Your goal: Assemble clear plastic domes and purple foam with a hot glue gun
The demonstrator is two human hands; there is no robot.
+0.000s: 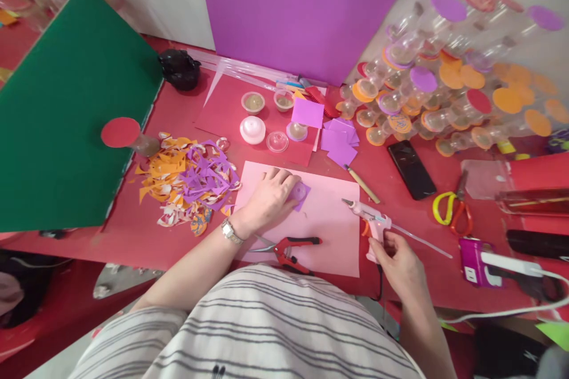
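My left hand (269,195) rests on a pale pink sheet (320,231), its fingers curled over a small clear cup (299,192) standing upside down on a purple paper square. My right hand (398,260) grips the handle of a pink glue gun (371,222), whose nozzle points left toward the cup, a short way off it. A glue stick sticks out of the gun's back. Red-handled scissors (288,247) lie on the pink sheet just under my left wrist.
Orange and purple paper scraps (184,180) lie piled at left. Small cups (253,102) and purple squares (340,142) sit behind the sheet. Several stacked capped cups (444,89) fill the right back. A black phone (411,169), yellow-handled scissors (448,210), a power strip (484,260) and a green board (66,112) lie around.
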